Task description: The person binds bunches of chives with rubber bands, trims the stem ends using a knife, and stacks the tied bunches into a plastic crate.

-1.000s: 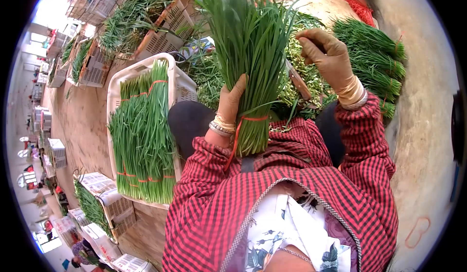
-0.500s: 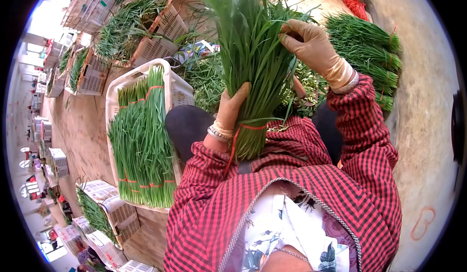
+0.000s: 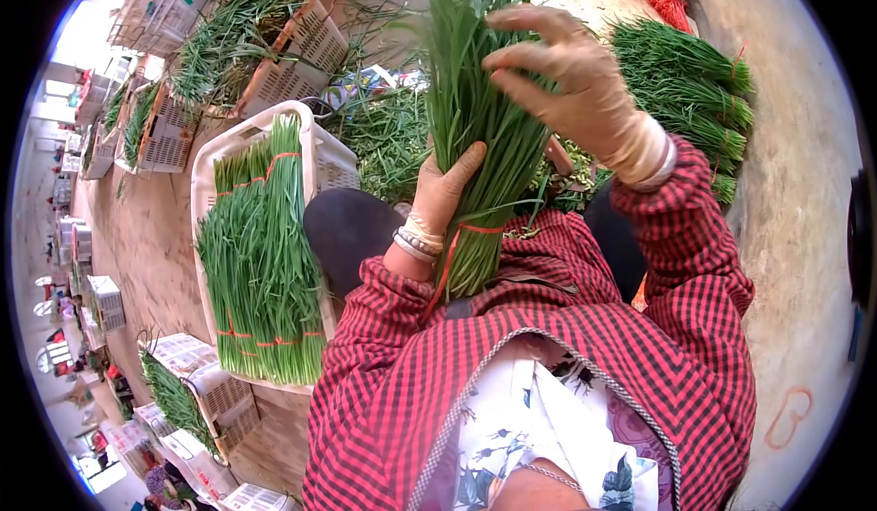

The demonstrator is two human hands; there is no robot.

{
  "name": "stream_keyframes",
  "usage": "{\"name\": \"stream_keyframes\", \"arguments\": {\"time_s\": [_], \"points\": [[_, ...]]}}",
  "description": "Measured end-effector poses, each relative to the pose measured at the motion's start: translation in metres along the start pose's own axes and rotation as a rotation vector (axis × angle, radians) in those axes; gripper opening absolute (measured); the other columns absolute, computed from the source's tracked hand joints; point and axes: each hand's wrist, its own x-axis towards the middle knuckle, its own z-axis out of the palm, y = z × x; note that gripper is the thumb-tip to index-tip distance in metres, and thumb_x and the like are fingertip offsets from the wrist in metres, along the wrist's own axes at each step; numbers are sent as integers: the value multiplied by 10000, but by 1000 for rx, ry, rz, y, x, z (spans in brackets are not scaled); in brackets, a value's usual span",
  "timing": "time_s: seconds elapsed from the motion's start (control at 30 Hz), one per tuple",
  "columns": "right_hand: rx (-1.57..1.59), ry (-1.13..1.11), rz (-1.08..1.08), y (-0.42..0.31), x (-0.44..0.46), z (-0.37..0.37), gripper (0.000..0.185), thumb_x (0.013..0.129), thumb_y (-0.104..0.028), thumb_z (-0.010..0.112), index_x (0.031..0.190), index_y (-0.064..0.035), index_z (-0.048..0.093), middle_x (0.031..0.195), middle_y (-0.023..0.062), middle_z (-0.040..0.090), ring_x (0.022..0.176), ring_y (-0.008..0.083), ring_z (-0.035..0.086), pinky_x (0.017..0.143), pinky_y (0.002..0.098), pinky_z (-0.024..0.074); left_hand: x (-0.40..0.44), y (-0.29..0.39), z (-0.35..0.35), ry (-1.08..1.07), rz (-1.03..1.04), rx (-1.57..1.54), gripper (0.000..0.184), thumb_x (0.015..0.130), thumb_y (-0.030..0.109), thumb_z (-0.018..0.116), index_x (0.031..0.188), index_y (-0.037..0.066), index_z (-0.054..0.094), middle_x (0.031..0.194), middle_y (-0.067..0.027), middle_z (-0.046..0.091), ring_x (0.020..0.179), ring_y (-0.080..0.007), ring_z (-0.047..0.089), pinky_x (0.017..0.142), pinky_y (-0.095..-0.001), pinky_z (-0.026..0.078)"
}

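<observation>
My gloved left hand (image 3: 442, 191) is closed around the middle of a bunch of garlic chives (image 3: 507, 168), which stands upright over my lap. An orange-red tie (image 3: 481, 229) circles the stems low down, and its loose end hangs to the left. Beside the upper leaves, on their right, is my gloved right hand (image 3: 589, 86), its fingers apart and curved toward the greens. I cannot tell whether its fingertips touch them. No leaf shows in its grasp.
To the left, a white plastic basket (image 3: 203, 264) holds tied chive bundles. Several more bundles (image 3: 681, 91) lie in a row at right. Loose trimmings (image 3: 388, 146) are heaped before my knees. Crates of greens (image 3: 297, 36) stand at upper left, and a wall (image 3: 795, 237) is at right.
My right hand has opened from a pinch at the leaf edge and shifted slightly left and up. The bunch stays in my left hand, its leaf tops moving a little.
</observation>
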Motion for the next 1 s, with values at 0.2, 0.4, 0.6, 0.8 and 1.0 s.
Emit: {"name": "stream_keyframes", "arguments": {"time_s": [0.2,0.4,0.6,0.8,1.0], "points": [[-381,-14,-98,15,3,28,136,801,-155,667,925,-147,722,1301,75,577,1305,315,447,1105,461,299,-1,-2,0,-34,84,129,396,919,225,689,1239,14,588,1106,-51,654,917,-133,631,800,-284,535],[-351,-41,-73,22,0,24,149,807,-160,663,946,-127,705,1291,97,584,1310,332,441,1087,462,325,1,-3,0,-56,61,111,400,917,219,691,1237,3,585,1109,-57,656,926,-142,637,807,-286,536],[-264,-57,57,22,-13,31,130,814,-207,693,888,-101,710,1254,106,603,1307,341,443,1098,448,320,2,-7,-2,-47,49,57,377,898,182,712,1209,-4,611,1114,-65,664,952,-143,637,835,-278,531],[-27,26,133,20,-12,36,148,802,-216,706,913,-118,714,1268,103,596,1311,340,442,1105,438,317,2,-8,-4,-39,41,68,373,894,196,718,1190,-8,621,1095,-63,668,935,-138,638,833,-275,530],[-292,-5,103,30,-18,39,161,796,-131,662,947,-131,716,1247,122,606,1289,341,467,1095,429,338,4,-10,-5,-39,38,97,374,902,201,707,1196,-11,617,1093,-65,665,929,-139,639,826,-276,534]]}}
